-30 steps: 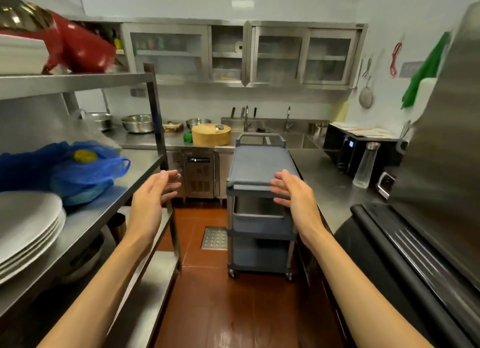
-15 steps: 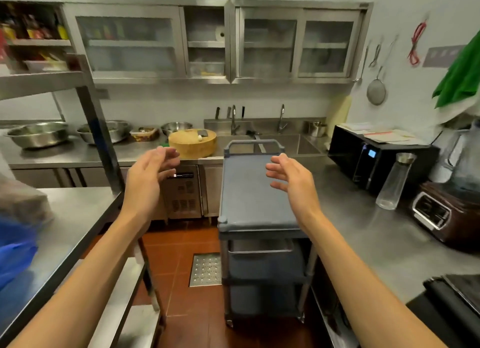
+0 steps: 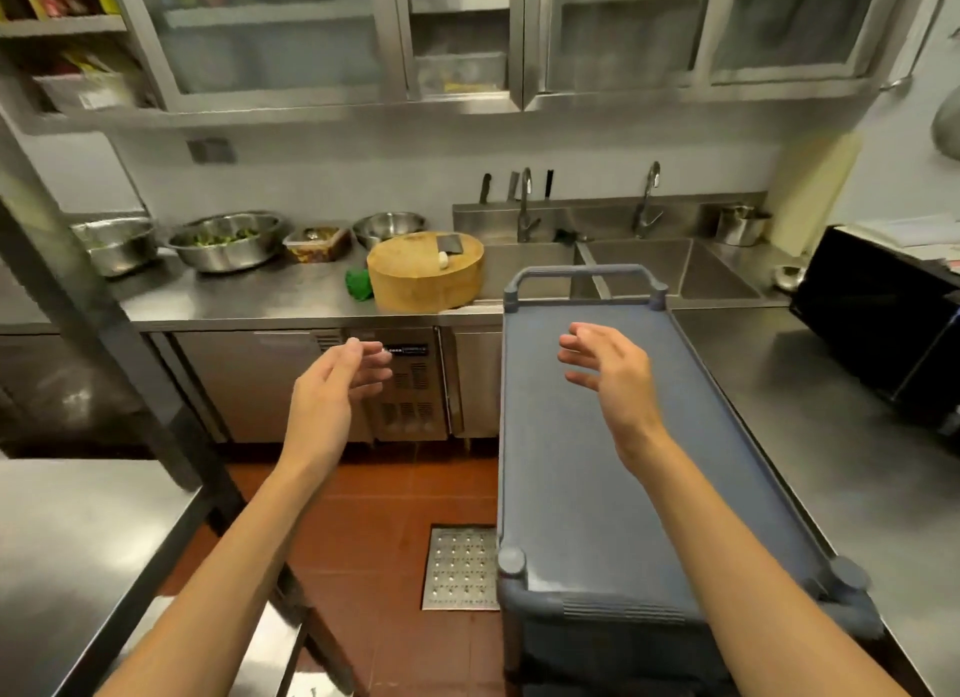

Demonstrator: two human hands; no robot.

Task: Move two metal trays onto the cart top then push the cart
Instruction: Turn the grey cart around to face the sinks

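currently the cart [image 3: 613,467] occupies the centre right of the frame, its grey top bare from the near rim at lower right to the far handle [image 3: 584,275] at mid frame; no metal tray rests on it; no tray of the kind the task names can be picked out anywhere in view, so the location of the two trays cannot be told from this frame.

hand state: the left hand [image 3: 332,400] hangs at centre frame over the red floor, beside the cart and apart from it, fingers spread loosely, holding nothing; the right hand [image 3: 608,379] hovers above the far half of the cart top, fingers loosely apart and slightly curled, holding nothing; whether it touches the surface cannot be told, though it appears clear of it.

surroundings: a steel counter [image 3: 260,301] crosses the middle left of the frame, bearing metal bowls [image 3: 223,241] and a round wooden chopping block [image 3: 426,272]; a double sink [image 3: 634,265] sits behind the cart handle; a steel shelf [image 3: 78,530] fills the lower left.

progress, as a judgement: no stage is complete; both tray transfers remain, followed by the push; the bare top suggests the work stands at its very beginning, with the trays yet to be located and lifted; the cart stands just beside the counter at right, so the push will need a clear line along the floor.
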